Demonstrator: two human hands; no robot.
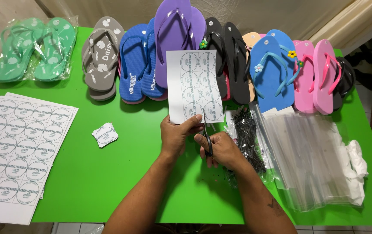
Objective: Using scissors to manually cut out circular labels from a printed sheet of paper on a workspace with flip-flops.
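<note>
- The left hand (175, 135) pinches the bottom edge of a sheet of round labels (193, 84), held upright above the green bench (108, 182).
- The right hand (223, 149) is clenched on black scissors (206, 138), blades entering the sheet from below.
- Thin, light and floppy, the paper likely needs a grip close beside the cut.
- Cut labels (105, 134) lie near; flip-flops (173, 43) line the far edge.

It looks like a small sandal-packing workshop; a green table (108, 182) carries rows of coloured flip-flops (220, 56); printed label sheets (17, 151) lie stacked at one side; clear plastic bags (307, 160) are piled opposite.
</note>
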